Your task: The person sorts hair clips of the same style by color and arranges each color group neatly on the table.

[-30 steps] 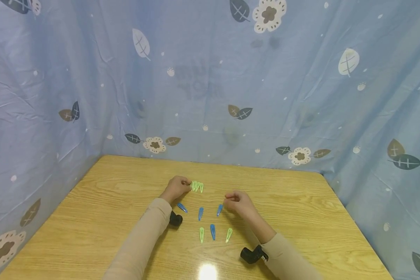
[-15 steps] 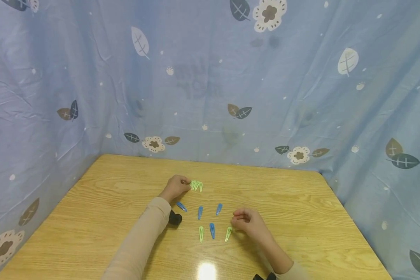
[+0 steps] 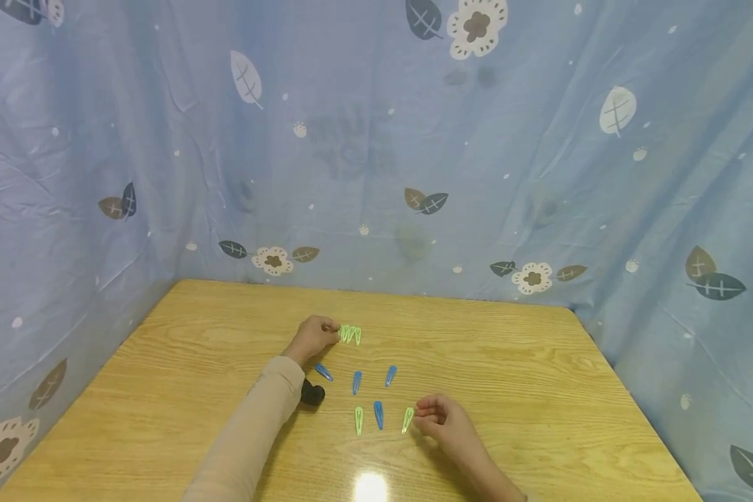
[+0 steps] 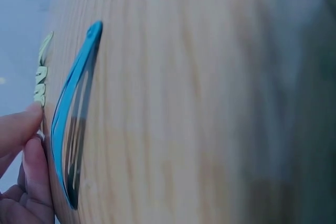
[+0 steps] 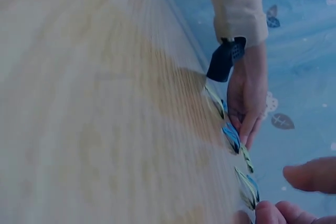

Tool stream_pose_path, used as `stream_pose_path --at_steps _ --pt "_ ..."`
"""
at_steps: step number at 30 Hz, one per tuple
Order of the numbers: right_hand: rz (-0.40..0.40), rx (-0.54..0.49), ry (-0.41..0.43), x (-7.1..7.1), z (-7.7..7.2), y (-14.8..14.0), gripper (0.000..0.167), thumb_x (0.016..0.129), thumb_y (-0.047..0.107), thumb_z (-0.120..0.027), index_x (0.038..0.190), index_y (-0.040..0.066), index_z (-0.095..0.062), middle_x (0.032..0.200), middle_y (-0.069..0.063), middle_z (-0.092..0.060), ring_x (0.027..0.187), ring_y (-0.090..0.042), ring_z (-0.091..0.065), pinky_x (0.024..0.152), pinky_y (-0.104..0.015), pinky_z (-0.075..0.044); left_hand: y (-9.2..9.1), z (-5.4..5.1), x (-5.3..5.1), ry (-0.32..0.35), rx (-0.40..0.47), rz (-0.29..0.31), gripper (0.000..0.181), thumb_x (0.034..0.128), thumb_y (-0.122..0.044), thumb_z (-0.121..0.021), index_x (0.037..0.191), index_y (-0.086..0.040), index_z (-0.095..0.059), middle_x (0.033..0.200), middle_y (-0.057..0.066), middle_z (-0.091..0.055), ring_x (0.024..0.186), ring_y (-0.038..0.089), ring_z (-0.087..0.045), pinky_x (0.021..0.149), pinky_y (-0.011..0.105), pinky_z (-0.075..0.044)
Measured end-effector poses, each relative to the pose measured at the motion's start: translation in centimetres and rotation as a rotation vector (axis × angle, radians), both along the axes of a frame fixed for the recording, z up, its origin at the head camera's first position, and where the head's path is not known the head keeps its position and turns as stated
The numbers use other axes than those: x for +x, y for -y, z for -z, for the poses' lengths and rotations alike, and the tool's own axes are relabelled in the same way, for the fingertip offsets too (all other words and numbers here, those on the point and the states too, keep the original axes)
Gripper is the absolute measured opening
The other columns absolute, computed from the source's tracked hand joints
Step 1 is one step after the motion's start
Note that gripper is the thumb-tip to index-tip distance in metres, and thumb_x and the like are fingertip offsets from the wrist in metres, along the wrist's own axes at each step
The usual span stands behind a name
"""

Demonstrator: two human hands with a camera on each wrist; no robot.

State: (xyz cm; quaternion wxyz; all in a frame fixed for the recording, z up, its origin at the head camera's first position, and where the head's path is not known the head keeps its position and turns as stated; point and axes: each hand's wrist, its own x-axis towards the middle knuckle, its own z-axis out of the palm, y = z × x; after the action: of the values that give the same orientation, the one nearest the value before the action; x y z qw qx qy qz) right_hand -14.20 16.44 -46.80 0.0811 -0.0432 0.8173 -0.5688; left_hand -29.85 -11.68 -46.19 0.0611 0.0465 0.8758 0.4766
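Note:
My left hand [image 3: 312, 337] pinches at the left end of a row of several overlapping light green snap hair clips [image 3: 353, 335]. In the left wrist view its fingertip meets the row, and the grip itself is partly hidden. My right hand [image 3: 445, 427] is right beside a single green hair clip [image 3: 408, 420], thumb and fingers apart in the right wrist view. Another green hair clip [image 3: 359, 420] lies to the left, with a blue hair clip [image 3: 378, 415] between the two. Further blue hair clips [image 3: 357, 382] lie behind them, one close to my left wrist [image 4: 65, 119].
All the clips lie flat on a wooden table [image 3: 514, 348]. A blue patterned curtain [image 3: 376, 139] stands behind and along both sides. A black wrist device [image 3: 312, 393] under my left forearm sits close to the nearest blue clip.
My right hand has moved back toward me, from beside the right-hand blue clip to beside the right-hand green one. My left hand stays at the green row. The clips have not visibly moved.

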Motion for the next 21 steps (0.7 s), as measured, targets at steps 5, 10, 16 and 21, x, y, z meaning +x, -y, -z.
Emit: stream_pose_path --at_steps 5,10,16,21 --pt "0.006 0.052 -0.046 0.2 0.5 0.1 0.036 0.085 0.019 -0.070 0.107 -0.007 -0.059 0.095 -0.010 -0.062 0.081 -0.015 -0.059 0.069 -0.015 -0.051 0.0 0.2 0.0 0.002 0.006 0.001 0.028 0.0890 -0.008 -0.064 0.116 -0.002 -0.066 0.122 0.016 -0.062 0.113 0.035 -0.056 0.094 0.046 -0.048" --pt "-0.006 0.120 -0.096 0.3 0.5 0.3 0.033 0.084 0.018 -0.071 0.104 -0.005 -0.060 0.093 -0.008 -0.063 0.080 -0.013 -0.060 0.069 -0.015 -0.052 0.0 0.1 0.1 0.006 0.015 0.006 0.029 0.0893 -0.008 -0.064 0.118 -0.001 -0.065 0.123 0.017 -0.062 0.114 0.035 -0.056 0.094 0.046 -0.048" --pt "-0.020 0.190 -0.142 0.4 0.2 0.7 0.032 0.082 0.020 -0.073 0.101 -0.003 -0.061 0.089 -0.005 -0.061 0.078 -0.011 -0.058 0.068 -0.016 -0.051 0.1 0.2 0.0 -0.021 0.011 0.027 0.030 0.0898 -0.007 -0.063 0.118 0.002 -0.064 0.122 0.019 -0.062 0.114 0.037 -0.056 0.094 0.046 -0.048" --pt "-0.021 0.275 -0.191 0.3 0.2 1.2 0.031 0.082 0.021 -0.073 0.098 -0.003 -0.061 0.083 -0.002 -0.059 0.071 -0.006 -0.054 0.063 -0.015 -0.049 0.1 0.1 0.1 -0.019 0.014 0.023 0.030 0.0893 -0.008 -0.063 0.118 0.002 -0.064 0.121 0.018 -0.063 0.113 0.037 -0.056 0.095 0.046 -0.048"
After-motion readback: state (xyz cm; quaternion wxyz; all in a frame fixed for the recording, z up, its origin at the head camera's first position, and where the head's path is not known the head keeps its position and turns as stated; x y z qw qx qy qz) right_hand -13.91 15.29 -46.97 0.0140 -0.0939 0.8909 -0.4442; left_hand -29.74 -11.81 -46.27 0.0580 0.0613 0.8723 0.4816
